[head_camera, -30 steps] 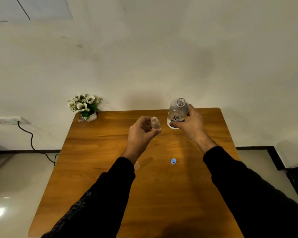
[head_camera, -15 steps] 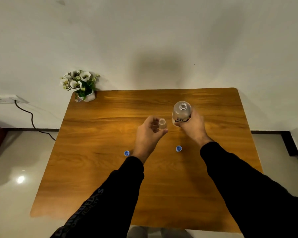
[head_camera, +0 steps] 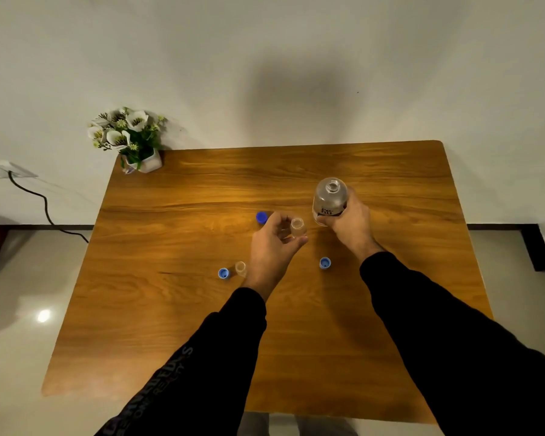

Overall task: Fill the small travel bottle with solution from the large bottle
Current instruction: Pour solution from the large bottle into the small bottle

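My left hand (head_camera: 272,243) pinches a small clear travel bottle (head_camera: 297,227), uncapped and upright, above the middle of the wooden table (head_camera: 177,309). Just to its right my right hand (head_camera: 350,223) grips the lower body of the large clear bottle (head_camera: 329,198), whose open neck points up. A second small clear bottle (head_camera: 240,268) stands on the table beside my left wrist. Three blue caps lie loose: one (head_camera: 223,273) left of that bottle, one (head_camera: 325,263) between my forearms, one (head_camera: 261,217) just beyond my left hand.
A small white pot of artificial flowers (head_camera: 129,140) stands at the table's far left corner against the wall. A black cable (head_camera: 44,206) runs from a wall socket down to the floor on the left.
The camera has tilted down, bringing more of the table into view, along with the second small bottle and a third cap. Both hands keep their holds; the two bottles stay close together.
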